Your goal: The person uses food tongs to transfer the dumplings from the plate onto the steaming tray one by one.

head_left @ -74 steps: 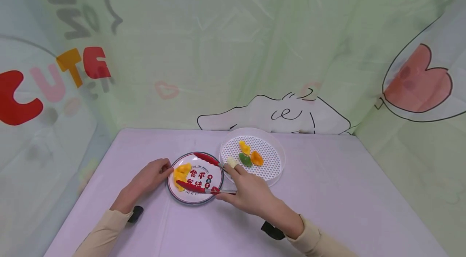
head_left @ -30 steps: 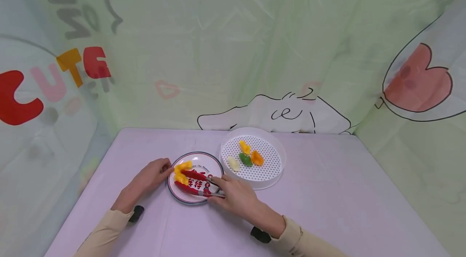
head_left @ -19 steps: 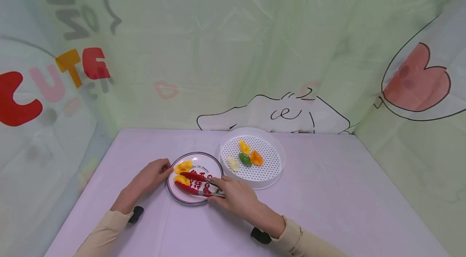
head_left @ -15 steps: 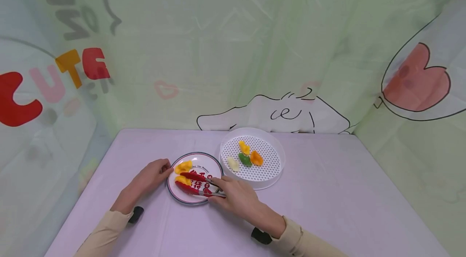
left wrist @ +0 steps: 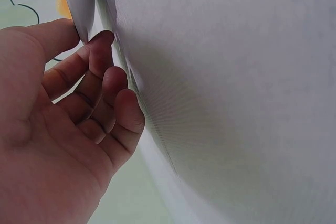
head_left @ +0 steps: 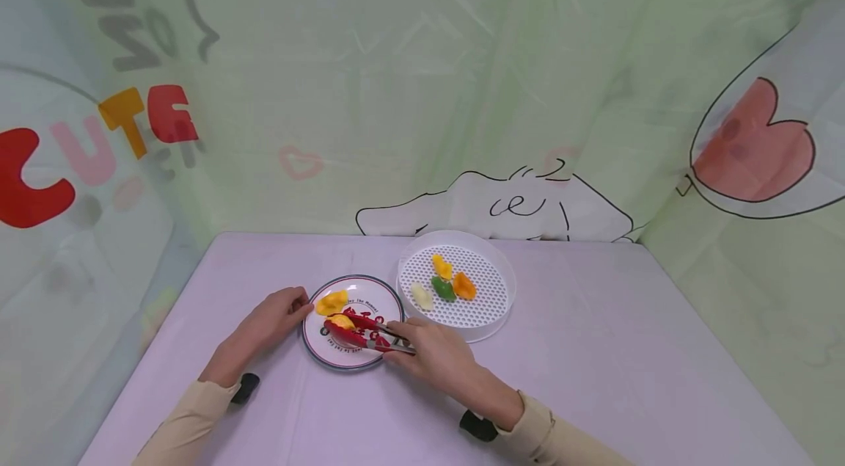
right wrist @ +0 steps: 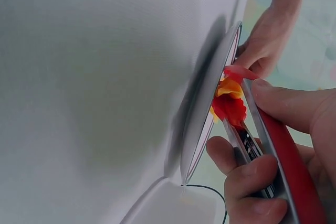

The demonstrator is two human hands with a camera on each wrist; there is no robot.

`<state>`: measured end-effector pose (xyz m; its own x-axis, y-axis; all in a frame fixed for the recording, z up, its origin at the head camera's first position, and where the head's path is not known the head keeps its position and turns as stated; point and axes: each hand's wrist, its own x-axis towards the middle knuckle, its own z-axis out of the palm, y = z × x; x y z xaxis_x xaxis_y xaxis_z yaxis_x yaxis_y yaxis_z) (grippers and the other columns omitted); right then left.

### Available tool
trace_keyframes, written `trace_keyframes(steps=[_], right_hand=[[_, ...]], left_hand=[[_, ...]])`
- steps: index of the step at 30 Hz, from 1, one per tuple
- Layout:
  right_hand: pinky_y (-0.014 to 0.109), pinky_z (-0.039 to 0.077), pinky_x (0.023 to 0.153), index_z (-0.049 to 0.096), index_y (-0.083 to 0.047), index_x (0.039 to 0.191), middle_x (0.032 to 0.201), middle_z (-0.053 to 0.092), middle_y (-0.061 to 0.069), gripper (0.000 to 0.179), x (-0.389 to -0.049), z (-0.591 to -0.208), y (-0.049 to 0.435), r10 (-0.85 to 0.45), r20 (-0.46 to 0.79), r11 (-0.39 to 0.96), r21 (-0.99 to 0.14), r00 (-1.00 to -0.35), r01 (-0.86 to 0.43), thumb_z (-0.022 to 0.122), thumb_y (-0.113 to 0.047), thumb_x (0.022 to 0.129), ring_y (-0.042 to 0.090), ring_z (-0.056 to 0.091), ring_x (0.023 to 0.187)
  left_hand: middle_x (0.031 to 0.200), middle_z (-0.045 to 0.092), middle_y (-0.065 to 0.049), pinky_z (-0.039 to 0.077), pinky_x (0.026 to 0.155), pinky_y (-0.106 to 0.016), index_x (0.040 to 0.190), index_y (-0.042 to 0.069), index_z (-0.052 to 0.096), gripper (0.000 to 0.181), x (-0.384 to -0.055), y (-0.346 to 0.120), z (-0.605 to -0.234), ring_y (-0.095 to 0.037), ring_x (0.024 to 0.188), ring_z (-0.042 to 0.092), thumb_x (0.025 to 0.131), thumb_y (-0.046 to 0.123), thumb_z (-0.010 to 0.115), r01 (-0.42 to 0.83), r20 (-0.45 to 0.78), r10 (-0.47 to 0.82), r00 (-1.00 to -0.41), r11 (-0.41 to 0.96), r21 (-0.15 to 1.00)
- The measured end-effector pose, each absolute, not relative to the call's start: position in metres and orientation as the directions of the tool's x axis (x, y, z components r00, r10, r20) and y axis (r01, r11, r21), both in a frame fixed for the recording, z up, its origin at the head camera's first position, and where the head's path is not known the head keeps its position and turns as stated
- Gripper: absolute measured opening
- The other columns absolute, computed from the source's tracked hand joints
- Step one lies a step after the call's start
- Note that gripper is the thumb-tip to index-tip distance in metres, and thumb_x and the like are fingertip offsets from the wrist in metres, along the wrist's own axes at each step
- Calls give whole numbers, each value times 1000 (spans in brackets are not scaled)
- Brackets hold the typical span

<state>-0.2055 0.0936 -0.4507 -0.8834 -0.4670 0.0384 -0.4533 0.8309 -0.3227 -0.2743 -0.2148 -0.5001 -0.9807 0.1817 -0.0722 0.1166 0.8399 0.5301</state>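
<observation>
My left hand (head_left: 280, 319) pinches the left rim of a round white plate (head_left: 370, 291) with red lettering; in the left wrist view, thumb and curled fingers (left wrist: 113, 72) meet at the plate's edge (left wrist: 84, 3). In my right hand (head_left: 439, 356) I grip metal tongs (head_left: 389, 340) with red tips. Between the tips is a crinkled yellow piece (head_left: 342, 321), low over the plate or touching it; I cannot tell which. Another yellow piece (head_left: 332, 302) lies on the plate just beyond. The right wrist view shows the red tips around the held yellow piece (right wrist: 230, 88).
Right behind the plate stands a round white tray (head_left: 505, 282) with a perforated bottom. In it lie a yellow piece (head_left: 442, 267), an orange piece (head_left: 464, 286), a green piece (head_left: 443, 288) and a cream piece (head_left: 422, 296). A pale cloth covers the table (head_left: 581, 348).
My right hand has brought the tongs from spread wide over the plate to closed around the nearer yellow piece, drawing it slightly right, apart from the other. My left hand stays at the rim.
</observation>
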Motion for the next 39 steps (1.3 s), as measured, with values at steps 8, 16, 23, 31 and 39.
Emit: trace_keyframes(steps=[8,16,23,31,39], right_hand=[[20,36,54,67,-23,130,98,71,-4,49,-203,-443,101,-478,100,805,-350,-873,-480,74,-46,88,6,49,67],[21,40,57,68,-25,130,108,74,0,49,-201,-430,110,-439,110,816,-366,-892,-447,76,-46,87,8,52,74],[20,41,58,68,-24,130,106,73,-2,49,-202,-422,121,-402,141,832,-356,-905,-425,76,-45,86,8,52,74],[18,44,60,69,-24,129,110,74,-2,51,-204,-416,132,-331,154,860,-355,-931,-365,79,-44,83,8,55,78],[20,42,59,69,-23,130,111,74,-3,52,-208,-413,144,-282,164,874,-362,-945,-323,80,-42,83,9,53,78]], left_hand=[[84,58,-2,45,72,-30,102,9,63,16,-273,-214,-498,-17,78,51,98,25,65,121,-66,185,-981,835,536],[85,57,-2,44,73,-31,102,9,63,17,-270,-212,-494,-17,79,51,98,25,65,105,-77,173,-982,834,542],[84,57,-2,44,72,-31,102,9,62,16,-268,-210,-493,-17,80,51,99,25,64,94,-83,166,-983,831,548],[83,56,-2,42,71,-31,101,9,62,16,-270,-212,-493,-17,78,50,99,24,63,111,-70,178,-982,829,548],[83,56,-2,42,70,-31,101,8,62,15,-269,-210,-491,-17,78,50,99,23,64,110,-71,177,-982,831,545]])
